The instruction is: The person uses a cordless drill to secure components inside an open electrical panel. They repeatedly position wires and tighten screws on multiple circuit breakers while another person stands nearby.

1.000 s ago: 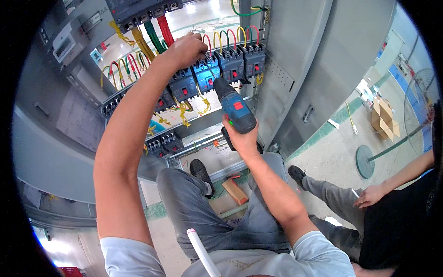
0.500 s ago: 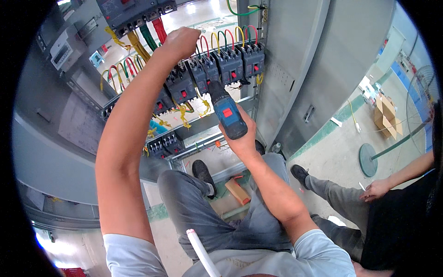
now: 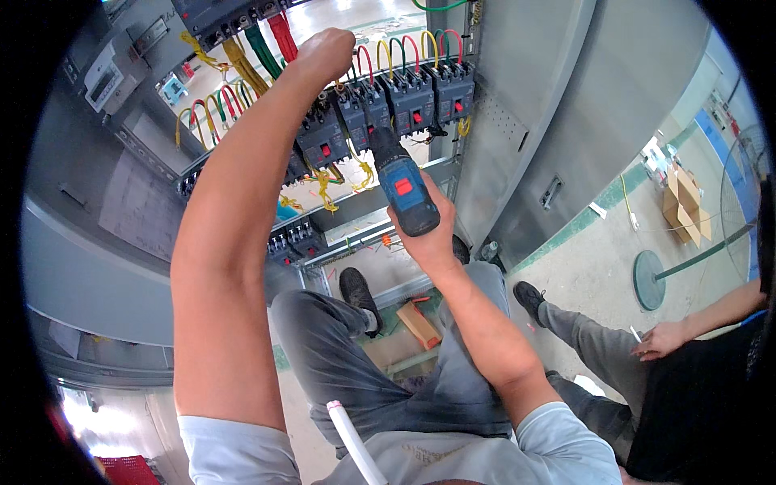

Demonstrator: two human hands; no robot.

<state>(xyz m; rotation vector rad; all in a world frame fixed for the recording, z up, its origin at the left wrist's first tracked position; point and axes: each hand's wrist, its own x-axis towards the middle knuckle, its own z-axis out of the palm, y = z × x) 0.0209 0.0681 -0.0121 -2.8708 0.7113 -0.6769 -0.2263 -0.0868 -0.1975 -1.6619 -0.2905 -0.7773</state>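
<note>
My right hand [image 3: 432, 234] is wrapped round a blue and black cordless drill [image 3: 406, 190] with a red switch on top. The drill's front end points up at one of the dark grey circuit breakers [image 3: 368, 109] in a row, close to its red toggle. Beyond that row's upper edge, my left hand [image 3: 326, 55] is closed beside the looped wires [image 3: 364, 61]; whatever its fingers grip is hidden. Red, yellow and green wires [image 3: 412, 50] arch from the breakers' top terminals. My left forearm covers part of the row.
A larger breaker [image 3: 222, 18] with thick coloured cables sits above. Grey cabinet panels [image 3: 529, 113] flank the opening. A small carton [image 3: 419, 325] lies between my feet. To the right are another person's hand [image 3: 659, 339] with a cigarette, a fan base [image 3: 649, 280] and an open cardboard box [image 3: 685, 206].
The view has shifted slightly, so the breakers sit a little further right. Both hands keep about the same places against the breaker row, and the drill stays in my right hand.
</note>
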